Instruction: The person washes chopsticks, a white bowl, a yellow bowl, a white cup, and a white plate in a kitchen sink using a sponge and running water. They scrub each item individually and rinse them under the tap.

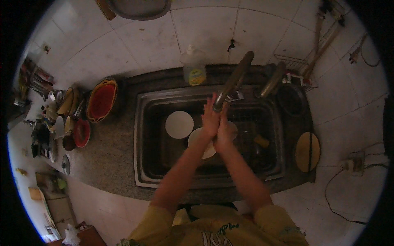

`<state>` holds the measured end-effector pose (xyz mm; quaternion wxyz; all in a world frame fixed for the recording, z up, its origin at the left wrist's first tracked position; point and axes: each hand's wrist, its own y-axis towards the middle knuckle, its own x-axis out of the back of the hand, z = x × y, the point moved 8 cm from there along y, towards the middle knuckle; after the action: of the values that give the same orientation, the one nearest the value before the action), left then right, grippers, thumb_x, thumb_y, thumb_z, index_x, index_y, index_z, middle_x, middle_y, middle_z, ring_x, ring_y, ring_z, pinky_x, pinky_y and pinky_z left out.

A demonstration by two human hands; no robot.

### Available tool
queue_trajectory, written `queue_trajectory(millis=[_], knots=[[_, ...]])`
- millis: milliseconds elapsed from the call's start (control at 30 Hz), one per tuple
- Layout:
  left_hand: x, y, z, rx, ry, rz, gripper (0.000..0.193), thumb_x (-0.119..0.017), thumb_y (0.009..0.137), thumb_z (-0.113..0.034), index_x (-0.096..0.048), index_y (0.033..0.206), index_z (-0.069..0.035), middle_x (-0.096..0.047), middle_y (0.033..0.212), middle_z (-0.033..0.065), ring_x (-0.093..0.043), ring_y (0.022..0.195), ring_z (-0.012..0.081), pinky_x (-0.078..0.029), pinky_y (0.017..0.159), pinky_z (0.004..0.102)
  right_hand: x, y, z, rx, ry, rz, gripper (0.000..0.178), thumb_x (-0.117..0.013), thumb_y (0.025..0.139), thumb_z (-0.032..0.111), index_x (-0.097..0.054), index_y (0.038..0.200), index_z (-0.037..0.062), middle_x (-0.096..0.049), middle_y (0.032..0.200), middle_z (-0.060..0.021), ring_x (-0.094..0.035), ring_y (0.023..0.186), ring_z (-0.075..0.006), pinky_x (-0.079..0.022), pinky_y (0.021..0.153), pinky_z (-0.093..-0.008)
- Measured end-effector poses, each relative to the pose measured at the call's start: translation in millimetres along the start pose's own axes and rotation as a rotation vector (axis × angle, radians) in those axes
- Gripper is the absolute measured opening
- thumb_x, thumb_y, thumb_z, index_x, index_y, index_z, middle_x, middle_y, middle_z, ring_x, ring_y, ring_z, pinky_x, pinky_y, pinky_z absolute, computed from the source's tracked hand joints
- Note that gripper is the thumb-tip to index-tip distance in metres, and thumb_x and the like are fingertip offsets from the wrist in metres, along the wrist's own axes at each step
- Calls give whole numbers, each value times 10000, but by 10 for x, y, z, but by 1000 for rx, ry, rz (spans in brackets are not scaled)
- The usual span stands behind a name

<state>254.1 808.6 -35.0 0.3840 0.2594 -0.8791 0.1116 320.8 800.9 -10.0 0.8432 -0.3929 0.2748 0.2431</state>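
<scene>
My left hand (210, 121) and my right hand (223, 130) are close together over the sink (143, 168), right under the mouth of the curved metal faucet (236, 78). Their fingers stretch out toward the faucet, and neither hand appears to hold anything. Whether water is running is too dim to tell. Below and to the left lies a round white dish (179, 124) in the basin. A second white dish (196, 136) is partly covered by my hands and wrists. Just right of my right hand shows part of a pale round dish (233, 130).
Behind the sink stands a clear soap bottle (196, 69). A yellow sponge (261, 141) is at the basin's right. Another metal spout (272, 80) rises beside the faucet. Red-lined baskets (101, 101) crowd the left counter; a round wooden board (308, 151) is at the right edge.
</scene>
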Motion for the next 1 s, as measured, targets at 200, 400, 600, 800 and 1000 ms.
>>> queue_trajectory(millis=[200,400,600,800,1000], knots=[[443,-41,-28,-107,-651,-516,454,-425,845,-210,-326,1264,-66,-314,1295,172,-387,1113,352,-338,896,379,-57,-80,-81,152,2,156,451,-459,857,354,-380,1188,58,-470,1117,-54,-443,1029,-157,-349,891,-311],[360,-282,-121,-8,-601,-255,416,-368,872,-231,-346,1217,0,-536,1034,182,-506,975,317,-374,835,344,23,127,11,162,-138,109,357,-405,891,300,-404,1146,50,-471,1049,-56,-462,934,-148,-382,812,-292],[365,-716,128,156,-189,11,382,-385,875,-202,-358,1200,-4,-553,956,145,-543,845,270,-408,741,358,-72,308,283,340,-357,200,280,-369,897,295,-464,991,49,-485,942,-44,-480,841,-140,-390,778,-304],[525,-1238,423,213,-476,-20,312,-413,875,-223,-449,1087,2,-514,703,57,-495,615,117,-421,563,268,-94,620,422,443,-332,357,250,-411,888,307,-464,961,73,-470,850,-21,-449,740,-124,-401,705,-289],[500,-1252,656,398,-1030,-15,204,-458,844,-191,-518,911,-8,-517,655,80,-520,590,151,-440,540,318,-62,499,21,210,94,231,154,-524,828,163,-489,942,66,-497,792,-42,-494,737,-181,-421,689,-320]])
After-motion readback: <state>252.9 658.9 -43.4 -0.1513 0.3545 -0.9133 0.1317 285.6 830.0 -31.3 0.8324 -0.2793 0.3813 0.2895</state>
